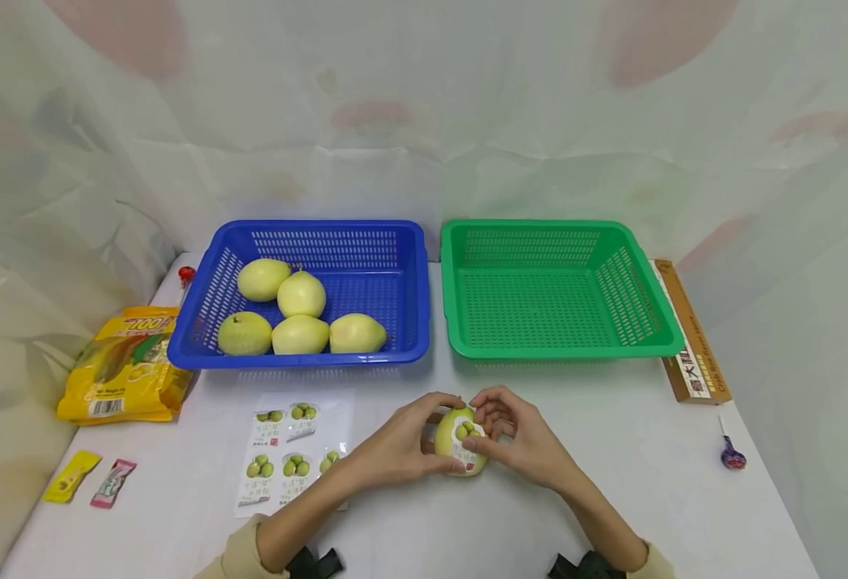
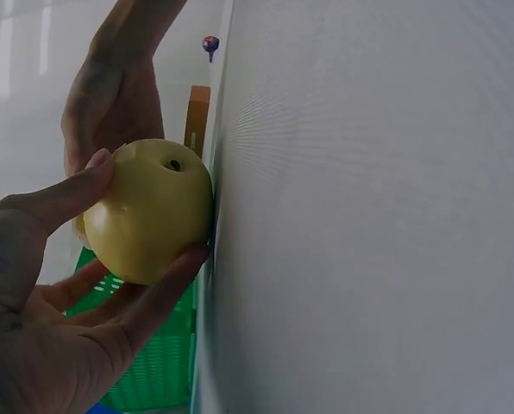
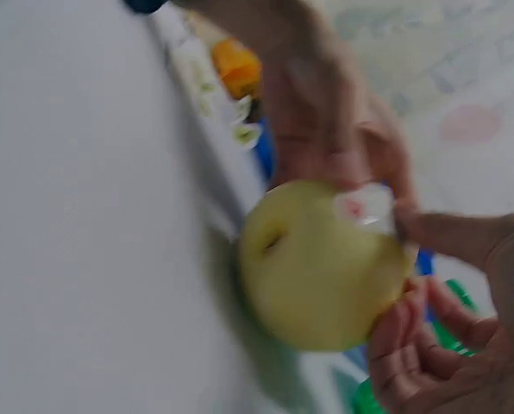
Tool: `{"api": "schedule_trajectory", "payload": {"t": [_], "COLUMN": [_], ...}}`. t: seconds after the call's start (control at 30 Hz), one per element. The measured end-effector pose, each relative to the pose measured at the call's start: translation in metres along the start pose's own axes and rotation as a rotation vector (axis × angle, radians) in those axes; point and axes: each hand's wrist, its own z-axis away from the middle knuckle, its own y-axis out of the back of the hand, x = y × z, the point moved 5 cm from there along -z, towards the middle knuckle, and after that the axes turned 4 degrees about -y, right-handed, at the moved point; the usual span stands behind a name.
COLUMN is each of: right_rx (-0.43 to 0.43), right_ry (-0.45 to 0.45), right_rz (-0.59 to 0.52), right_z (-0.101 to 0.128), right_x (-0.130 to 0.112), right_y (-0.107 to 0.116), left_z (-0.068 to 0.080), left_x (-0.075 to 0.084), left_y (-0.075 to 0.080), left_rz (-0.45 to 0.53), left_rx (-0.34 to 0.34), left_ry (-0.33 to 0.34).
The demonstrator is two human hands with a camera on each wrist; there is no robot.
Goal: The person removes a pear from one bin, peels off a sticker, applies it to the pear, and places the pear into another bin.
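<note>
Pears filled the blue basket (image 1: 308, 241), five of them, and none of these showed a sticker as far as the head view allowed to see. The green basket (image 1: 554, 241) beside it held nothing yet. A sixth pear (image 1: 458, 441) stood on the white table (image 1: 612, 498) in front of the baskets, between both hands. The left hand (image 1: 402, 442) had its fingers and thumb curled around the pear and kept it steady against the table. The right hand (image 1: 521, 438) pinched and pressed a sticker (image 1: 469, 438) on the side of the fruit with its fingertips; one edge of the sticker seemed not fully flat, but the right wrist view was too blurred to be sure. The sticker sheet (image 1: 290, 450) lay just left of the hands, with five stickers still on it. Judging from this, the work was only at its beginning: the first pear was receiving its label, no fruit was in the green basket, and five pears waited. A yellow snack bag (image 1: 123, 366), two small sachets (image 1: 91, 478), a long box (image 1: 692, 338) and a lollipop (image 1: 732, 457) lay at the table edges.
</note>
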Motion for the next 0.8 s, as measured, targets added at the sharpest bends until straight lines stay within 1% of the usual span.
{"api": "schedule_trajectory", "payload": {"t": [0.07,0.2,0.3,0.47,0.53,0.63,0.7,0.73,0.77,0.8], "right_rx": [-0.021,-0.034,-0.031,-0.028,-0.017,0.013,0.035,0.049,0.064,0.080], "right_ry": [-0.029,-0.070,-0.083,-0.096,-0.062,0.058,0.152,0.184,0.196,0.183], "right_rz": [-0.032,-0.079,-0.092,-0.141,-0.182,-0.198,-0.173,-0.147,-0.116,-0.084], "right_z": [0.002,0.005,0.007,0.009,0.009,0.010,0.011,0.012,0.011,0.011], "right_x": [-0.003,-0.008,-0.009,-0.008,-0.007,-0.008,-0.010,-0.011,-0.011,-0.011], "right_y": [0.002,0.004,0.005,0.006,0.005,0.000,-0.003,-0.004,-0.005,-0.005], "left_z": [0.001,0.002,0.004,0.005,0.005,0.004,0.004,0.004,0.003,0.003], "left_x": [0.005,0.014,0.017,0.018,0.018,0.017,0.016,0.016,0.015,0.015], "left_y": [-0.001,-0.001,-0.002,-0.003,-0.004,-0.003,-0.002,-0.002,-0.001,-0.001], "left_rz": [-0.049,-0.211,-0.301,-0.361,-0.371,-0.357,-0.330,-0.320,-0.303,-0.288], "left_rx": [-0.010,0.000,0.011,0.011,0.008,-0.002,-0.007,-0.006,-0.006,-0.004], "left_ry": [-0.050,-0.147,-0.178,-0.192,-0.189,-0.166,-0.148,-0.141,-0.129,-0.119]}}
